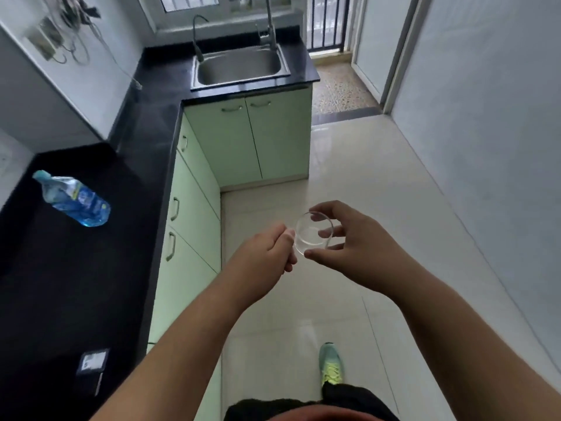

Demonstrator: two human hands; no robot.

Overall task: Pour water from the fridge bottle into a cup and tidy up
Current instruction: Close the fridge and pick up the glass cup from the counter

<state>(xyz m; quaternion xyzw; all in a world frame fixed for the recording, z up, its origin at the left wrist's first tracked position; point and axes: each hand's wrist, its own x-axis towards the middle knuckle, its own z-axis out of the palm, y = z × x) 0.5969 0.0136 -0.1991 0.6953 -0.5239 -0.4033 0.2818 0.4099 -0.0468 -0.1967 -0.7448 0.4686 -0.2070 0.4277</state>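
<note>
A clear glass cup hangs in the air over the floor, in front of the green cabinets. My right hand curls its fingers and thumb around the cup from the right. My left hand grips the cup's left edge with curled fingers. A blue-tinted plastic water bottle with a light cap stands on the black counter at the left, well apart from both hands.
A steel sink with two taps sits in the counter's far end. Green cabinet doors and drawers line the left. A small dark box lies near the counter's front. Pale floor tiles stretch ahead toward a doorway.
</note>
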